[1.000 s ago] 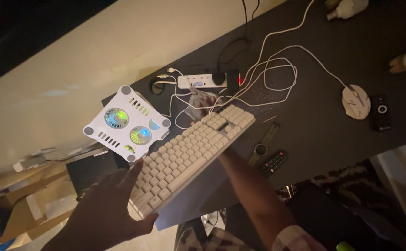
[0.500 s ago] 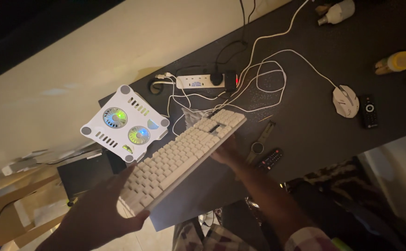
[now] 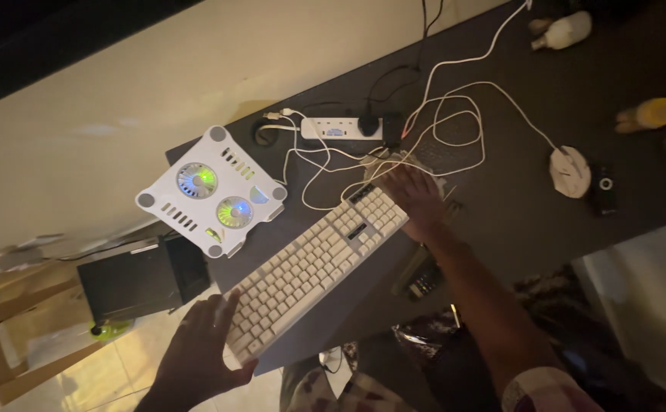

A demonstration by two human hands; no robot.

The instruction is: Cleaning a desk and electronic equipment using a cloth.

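— Hands?
— Left hand (image 3: 199, 351) grips the near end of the white keyboard (image 3: 318, 263), fingers spread along its edge. Right hand (image 3: 415, 197) is closed on the far end.
— Keyboard's position?
— Lying slantwise over the dark desk (image 3: 516, 214) edge.
— Surroundings?
— White cooling stand (image 3: 211, 191) with two lit fans just beside it; tangled white cables (image 3: 455, 126) and a power strip (image 3: 341, 127) beyond; a mouse (image 3: 569, 172) well apart.

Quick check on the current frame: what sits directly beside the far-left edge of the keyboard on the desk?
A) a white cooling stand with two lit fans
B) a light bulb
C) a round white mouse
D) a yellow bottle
A: the white cooling stand with its two glowing fans lies just left of the keyboard, which the left hand and right hand grip at its ends; the other items lie far off to the right.
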